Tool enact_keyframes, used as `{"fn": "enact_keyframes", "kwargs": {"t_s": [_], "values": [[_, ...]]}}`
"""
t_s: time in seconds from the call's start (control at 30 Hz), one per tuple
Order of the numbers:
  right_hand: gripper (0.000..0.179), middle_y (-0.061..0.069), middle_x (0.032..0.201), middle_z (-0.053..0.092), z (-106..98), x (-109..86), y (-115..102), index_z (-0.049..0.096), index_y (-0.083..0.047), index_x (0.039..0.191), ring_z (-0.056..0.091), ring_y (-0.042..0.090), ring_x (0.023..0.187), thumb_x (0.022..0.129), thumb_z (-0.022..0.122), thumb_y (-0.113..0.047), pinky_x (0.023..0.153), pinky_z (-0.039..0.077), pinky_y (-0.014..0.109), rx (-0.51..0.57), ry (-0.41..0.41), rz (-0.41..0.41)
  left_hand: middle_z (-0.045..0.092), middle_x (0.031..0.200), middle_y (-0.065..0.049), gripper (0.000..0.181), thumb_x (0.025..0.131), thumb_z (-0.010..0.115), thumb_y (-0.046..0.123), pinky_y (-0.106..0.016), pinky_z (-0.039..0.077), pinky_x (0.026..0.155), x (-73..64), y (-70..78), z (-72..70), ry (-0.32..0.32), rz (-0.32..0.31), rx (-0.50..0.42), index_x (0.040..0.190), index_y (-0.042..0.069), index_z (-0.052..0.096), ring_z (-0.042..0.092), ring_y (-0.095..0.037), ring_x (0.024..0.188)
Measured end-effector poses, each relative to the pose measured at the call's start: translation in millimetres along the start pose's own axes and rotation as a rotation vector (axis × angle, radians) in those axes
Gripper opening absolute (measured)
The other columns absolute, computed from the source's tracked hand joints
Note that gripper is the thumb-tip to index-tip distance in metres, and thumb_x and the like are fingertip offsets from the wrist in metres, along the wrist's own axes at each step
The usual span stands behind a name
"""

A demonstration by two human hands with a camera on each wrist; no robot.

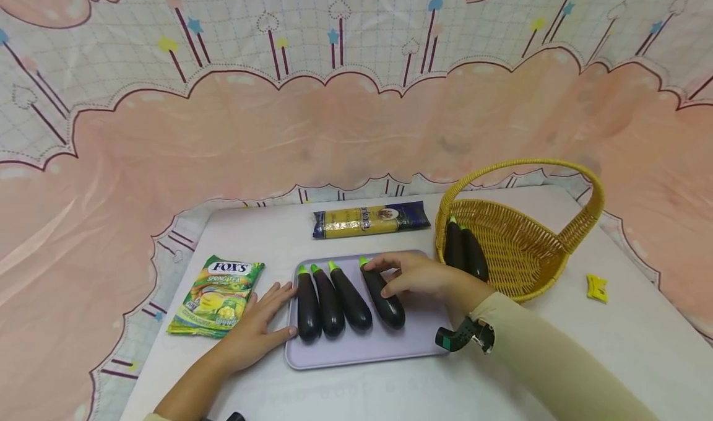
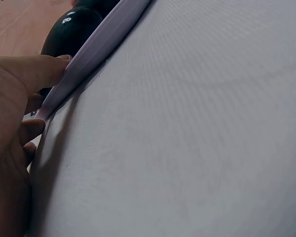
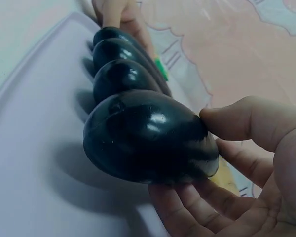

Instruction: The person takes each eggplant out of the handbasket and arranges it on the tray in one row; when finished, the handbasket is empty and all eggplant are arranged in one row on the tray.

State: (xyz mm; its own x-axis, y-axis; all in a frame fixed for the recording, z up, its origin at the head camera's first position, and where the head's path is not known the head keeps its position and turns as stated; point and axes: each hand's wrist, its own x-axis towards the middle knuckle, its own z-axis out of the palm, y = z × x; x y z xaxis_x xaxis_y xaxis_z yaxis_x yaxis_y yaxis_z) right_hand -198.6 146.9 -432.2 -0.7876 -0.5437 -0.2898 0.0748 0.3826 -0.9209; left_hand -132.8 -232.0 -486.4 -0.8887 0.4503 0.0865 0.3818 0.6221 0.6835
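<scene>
My right hand [image 1: 414, 275] grips a dark purple eggplant [image 1: 388, 306] with a green tip, at the right of a row on a lilac tray [image 1: 367, 360]. In the right wrist view the thumb lies on one side of this eggplant [image 3: 148, 133] and the fingers curl under the other. Three similar eggplants [image 1: 332, 309] lie side by side to its left. My left hand [image 1: 253, 331] is at the tray's left edge, fingers extended and spread. Its thumb reaches the rim beside the leftmost eggplant [image 1: 309, 306]; the left wrist view shows that thumb [image 2: 44, 71] against the rim [image 2: 96, 44].
A wicker basket [image 1: 518, 247] with a tall handle stands right of the tray, two eggplants [image 1: 465, 247] inside. Behind the tray lies a yellow and blue packet [image 1: 367, 220]. A green FOX'S bag [image 1: 217, 297] is at the left, a small yellow wrapper [image 1: 597, 288] far right.
</scene>
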Motion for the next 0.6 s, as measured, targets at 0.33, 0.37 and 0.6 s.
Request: {"fn": "enact_keyframes", "kwargs": {"t_s": [0.33, 0.37, 0.6], "values": [[0.06, 0.011, 0.141, 0.063, 12, 16.4, 5, 0.068, -0.01, 0.141, 0.064, 0.021, 0.095, 0.083, 0.082, -0.001, 0.07, 0.052, 0.029, 0.014, -0.004, -0.039, 0.04, 0.168, -0.02, 0.076, 0.095, 0.08, 0.034, -0.075, -0.004, 0.124, -1.1, -1.4, 1.1, 0.005, -0.001, -0.002, 0.161, 0.011, 0.048, 0.02, -0.049, 0.16], [0.061, 0.011, 0.141, 0.063, 13, 18.0, 6, 0.067, -0.01, 0.141, 0.064, 0.021, 0.096, 0.083, 0.082, -0.001, 0.07, 0.052, 0.029, 0.023, -0.001, -0.035, 0.04, 0.168, -0.02, 0.076, 0.095, 0.08, 0.034, -0.075, -0.004, 0.124, -1.1, -1.4, 1.2, 0.005, -0.002, -0.002, 0.161, 0.011, 0.048, 0.02, -0.049, 0.16], [0.067, 0.013, 0.15, 0.059, 16, 24.7, 8, 0.063, -0.012, 0.147, 0.063, 0.02, 0.094, 0.084, 0.081, 0.002, 0.067, 0.052, 0.028, 0.075, 0.03, 0.005, 0.04, 0.168, -0.02, 0.076, 0.095, 0.08, 0.034, -0.075, -0.004, 0.124, -0.5, -0.9, 0.5, 0.003, -0.005, -0.005, 0.16, 0.011, 0.049, 0.02, -0.048, 0.16]]}}
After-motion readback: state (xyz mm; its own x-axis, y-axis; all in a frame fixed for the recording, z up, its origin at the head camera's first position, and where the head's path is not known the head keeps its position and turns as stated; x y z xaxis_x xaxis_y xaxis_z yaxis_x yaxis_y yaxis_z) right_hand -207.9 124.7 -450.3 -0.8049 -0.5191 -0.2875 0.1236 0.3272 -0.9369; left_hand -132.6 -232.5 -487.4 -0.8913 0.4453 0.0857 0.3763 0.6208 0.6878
